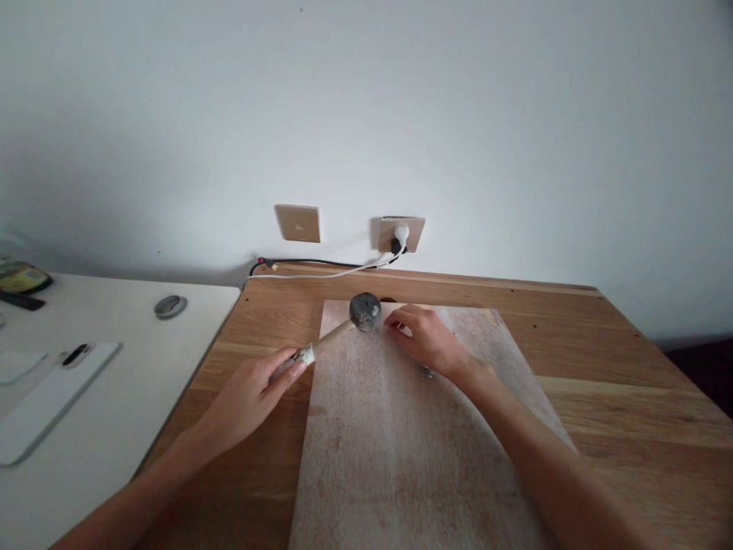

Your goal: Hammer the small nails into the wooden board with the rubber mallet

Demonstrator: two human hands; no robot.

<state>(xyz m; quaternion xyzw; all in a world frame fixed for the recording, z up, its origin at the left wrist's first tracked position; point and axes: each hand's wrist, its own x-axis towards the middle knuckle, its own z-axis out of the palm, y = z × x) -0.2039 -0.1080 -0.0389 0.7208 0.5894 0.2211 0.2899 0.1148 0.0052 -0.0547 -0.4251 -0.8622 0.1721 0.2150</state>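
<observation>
My left hand (252,389) is closed around the wrapped grip of a rubber mallet (365,312). Its dark round head is over the far part of a whitish, worn wooden board (366,443). Just right of the mallet head, my right hand (427,336) has thumb and fingertips brought together near the board's far edge. Anything held in that pinch is too small or hidden to make out. Several thin metal pieces, possibly nails (425,371), lie on the board below my right wrist.
The board rests on a brown wooden table (630,405). A white table (137,359) adjoins on the left, bearing a phone (60,401), a grey ring-shaped roll (170,307) and a yellow-green item (23,276). Cables (321,273) run along the wall to a socket (421,233).
</observation>
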